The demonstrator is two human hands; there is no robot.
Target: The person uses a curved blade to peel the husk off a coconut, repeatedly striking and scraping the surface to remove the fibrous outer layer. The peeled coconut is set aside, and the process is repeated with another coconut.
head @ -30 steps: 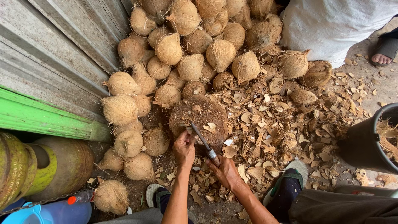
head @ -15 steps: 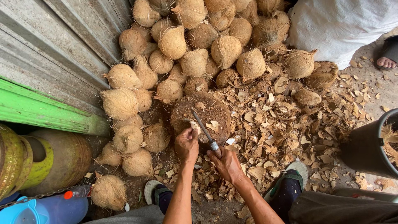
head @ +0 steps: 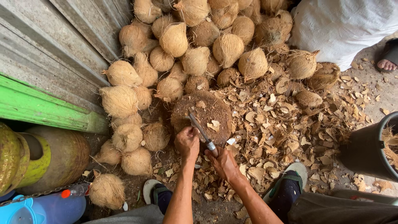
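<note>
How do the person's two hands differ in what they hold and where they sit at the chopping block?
The right hand grips the handle of a knife, its blade angled up over the round wooden chopping block. The left hand holds no tool; it is closed at the block's near edge, and whatever it holds is hidden. The left hand sits higher and closer to the block, the right lower, over husk chips. Both are bare.

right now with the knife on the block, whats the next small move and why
Probably lift the knife clear of the round chopping block with the right hand before cutting again. The blade lies across the block with its tip near the far side, and the left hand sits right beside it at the block's near edge. What that hand holds is hidden.
</note>
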